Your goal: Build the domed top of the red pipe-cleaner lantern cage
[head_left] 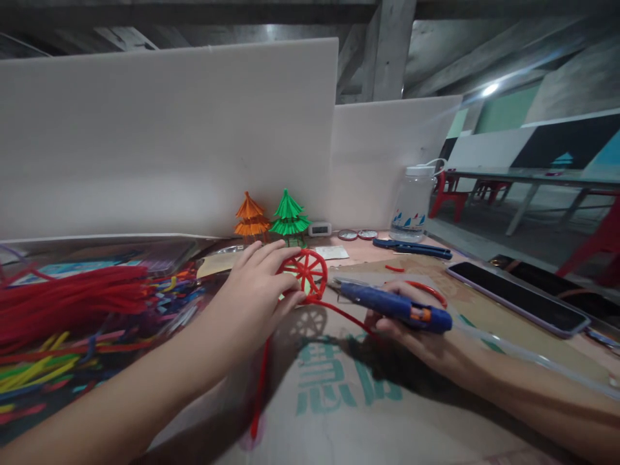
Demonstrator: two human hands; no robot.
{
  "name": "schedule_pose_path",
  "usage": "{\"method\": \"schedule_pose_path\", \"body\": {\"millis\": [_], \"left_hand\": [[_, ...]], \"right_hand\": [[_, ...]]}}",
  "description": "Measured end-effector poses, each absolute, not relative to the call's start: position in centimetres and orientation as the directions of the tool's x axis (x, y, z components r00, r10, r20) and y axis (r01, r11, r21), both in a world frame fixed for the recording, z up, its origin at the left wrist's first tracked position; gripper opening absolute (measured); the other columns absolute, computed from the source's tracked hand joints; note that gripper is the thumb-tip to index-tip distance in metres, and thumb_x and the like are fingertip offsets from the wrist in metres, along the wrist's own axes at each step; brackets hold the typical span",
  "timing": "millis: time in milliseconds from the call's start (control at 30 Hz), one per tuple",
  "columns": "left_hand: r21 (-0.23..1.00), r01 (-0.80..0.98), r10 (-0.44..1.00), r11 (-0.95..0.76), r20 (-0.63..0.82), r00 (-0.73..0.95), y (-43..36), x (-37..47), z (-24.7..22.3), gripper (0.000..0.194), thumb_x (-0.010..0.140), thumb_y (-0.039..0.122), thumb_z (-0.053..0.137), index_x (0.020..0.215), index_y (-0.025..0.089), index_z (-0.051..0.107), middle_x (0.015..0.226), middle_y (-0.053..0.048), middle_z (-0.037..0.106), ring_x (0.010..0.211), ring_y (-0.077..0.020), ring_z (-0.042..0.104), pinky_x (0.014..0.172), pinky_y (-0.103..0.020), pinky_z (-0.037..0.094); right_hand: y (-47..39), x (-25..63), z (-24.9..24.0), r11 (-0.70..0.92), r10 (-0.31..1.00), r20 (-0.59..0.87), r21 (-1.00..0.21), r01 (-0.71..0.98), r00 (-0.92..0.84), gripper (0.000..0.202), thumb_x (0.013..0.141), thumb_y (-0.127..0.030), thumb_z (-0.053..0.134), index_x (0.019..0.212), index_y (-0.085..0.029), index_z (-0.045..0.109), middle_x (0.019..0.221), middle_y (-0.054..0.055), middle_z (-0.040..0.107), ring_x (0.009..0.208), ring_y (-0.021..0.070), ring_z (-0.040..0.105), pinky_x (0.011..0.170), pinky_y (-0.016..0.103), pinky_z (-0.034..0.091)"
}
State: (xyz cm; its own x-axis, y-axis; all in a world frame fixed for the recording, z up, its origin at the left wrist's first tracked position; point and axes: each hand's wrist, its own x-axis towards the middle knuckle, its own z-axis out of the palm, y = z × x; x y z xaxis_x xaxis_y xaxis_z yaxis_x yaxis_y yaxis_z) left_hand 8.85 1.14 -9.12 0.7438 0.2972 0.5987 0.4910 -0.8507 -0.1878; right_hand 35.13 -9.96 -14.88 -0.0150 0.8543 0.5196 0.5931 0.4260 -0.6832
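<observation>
A red wheel with spokes [317,266], bent from fuzzy pipe cleaner, is pinched between the fingers and thumb of my left hand [259,284]. My right hand [411,326] grips a blue glue gun [387,302], its nozzle close to the wheel's right rim; whether they touch I cannot tell. A red pipe cleaner [346,313] runs from the wheel's bottom toward my right fingers, and another red length [261,387] hangs down below my left hand. A long clear rod [527,358] trails behind the glue gun. Red-handled scissors [426,292] lie partly hidden behind it.
Red pipe cleaners [72,303] and colourful scraps [43,374] cover the left side. Orange [250,216] and green [289,216] pagoda shapes stand at the back by a white panel [169,142]. A water bottle [411,203], blue cutter [411,248] and phone [516,297] sit right.
</observation>
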Motion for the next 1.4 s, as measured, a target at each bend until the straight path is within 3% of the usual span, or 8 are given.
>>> {"method": "schedule_pose_path", "body": {"millis": [133,300,500,733,967,1133,1267,1400], "left_hand": [[-0.095,0.495,0.368,-0.864,0.554,0.747,1.5,8.6,-8.4,0.024,0.096,0.032,0.061,0.084,0.02,0.079,0.136,-0.012,0.065,0.126,-0.035,0.057,0.107,-0.059,0.045],[0.077,0.48,0.459,-0.874,0.46,0.761,2.1,8.2,-7.4,0.029,0.097,0.036,0.058,0.082,0.021,0.078,0.141,-0.012,0.061,0.131,-0.033,0.054,0.109,-0.054,0.044],[0.258,0.462,0.529,-0.849,0.382,0.758,2.2,7.9,-7.1,0.036,0.096,0.048,0.055,0.079,0.025,0.076,0.145,-0.007,0.058,0.13,-0.0305,0.056,0.109,-0.052,0.045],[0.318,0.437,0.532,-0.841,0.344,0.774,2.0,7.7,-7.3,0.037,0.096,0.052,0.053,0.079,0.026,0.074,0.145,-0.002,0.059,0.131,-0.0277,0.056,0.107,-0.048,0.048],[0.376,0.442,0.563,-0.814,0.324,0.76,2.0,7.9,-7.2,0.038,0.094,0.054,0.054,0.079,0.025,0.074,0.144,-0.005,0.059,0.133,-0.0303,0.054,0.11,-0.05,0.045],[0.404,0.433,0.568,-0.806,0.319,0.759,1.6,8.2,-7.1,0.036,0.095,0.05,0.055,0.078,0.024,0.073,0.144,-0.006,0.059,0.133,-0.0287,0.055,0.11,-0.047,0.046],[0.383,0.452,0.576,-0.806,0.329,0.748,0.9,8.5,-7.1,0.031,0.095,0.045,0.055,0.084,0.024,0.075,0.145,-0.006,0.059,0.133,-0.0277,0.054,0.113,-0.047,0.043],[0.324,0.443,0.541,-0.836,0.351,0.764,0.4,8.6,-7.1,0.031,0.098,0.041,0.054,0.084,0.023,0.075,0.145,-0.005,0.059,0.133,-0.0278,0.053,0.114,-0.048,0.041]], "right_hand": [[-9.3,36.3,-13.4,0.381,0.843,0.518,-0.766,0.518,0.146,0.031,0.093,-0.055,0.061,0.104,-0.026,0.061,0.096,0.006,0.074,0.089,0.0263,0.073,0.078,0.043,0.06],[-3.8,39.0,-10.3,0.239,0.847,0.507,-0.635,0.734,0.162,0.04,0.093,-0.06,0.058,0.1,-0.023,0.07,0.102,0.008,0.075,0.096,0.0264,0.07,0.082,0.039,0.055],[5.8,41.3,-10.4,-0.133,0.876,0.319,-0.56,0.818,0.361,0.034,0.084,-0.049,0.075,0.093,-0.016,0.075,0.085,0.009,0.076,0.084,0.0254,0.071,0.07,0.031,0.05],[9.5,41.2,-13.1,-0.207,0.942,0.151,-0.443,0.872,0.3,0.031,0.098,-0.043,0.063,0.105,-0.013,0.068,0.095,0.005,0.072,0.078,0.0152,0.068,0.073,0.033,0.058],[6.1,42.7,-11.0,-0.229,0.954,0.155,-0.18,0.957,0.258,0.033,0.087,-0.041,0.072,0.104,-0.012,0.074,0.11,0.02,0.075,0.108,0.0329,0.068,0.088,0.035,0.047],[0.9,41.3,-7.9,-0.148,0.962,0.21,-0.133,0.98,0.174,0.032,0.097,-0.042,0.055,0.107,-0.018,0.073,0.106,0.016,0.076,0.1,0.0298,0.069,0.08,0.034,0.046],[-4.0,37.4,-6.2,0.224,0.948,0.306,-0.423,0.878,-0.094,0.035,0.099,-0.049,0.049,0.097,-0.02,0.067,0.093,0.007,0.076,0.083,0.02,0.069,0.069,0.028,0.046],[-8.2,33.2,-6.1,0.379,0.837,0.471,-0.135,0.915,-0.277,0.033,0.089,-0.053,0.067,0.097,-0.021,0.065,0.082,0.003,0.073,0.073,0.0203,0.065,0.063,0.03,0.042]]}}
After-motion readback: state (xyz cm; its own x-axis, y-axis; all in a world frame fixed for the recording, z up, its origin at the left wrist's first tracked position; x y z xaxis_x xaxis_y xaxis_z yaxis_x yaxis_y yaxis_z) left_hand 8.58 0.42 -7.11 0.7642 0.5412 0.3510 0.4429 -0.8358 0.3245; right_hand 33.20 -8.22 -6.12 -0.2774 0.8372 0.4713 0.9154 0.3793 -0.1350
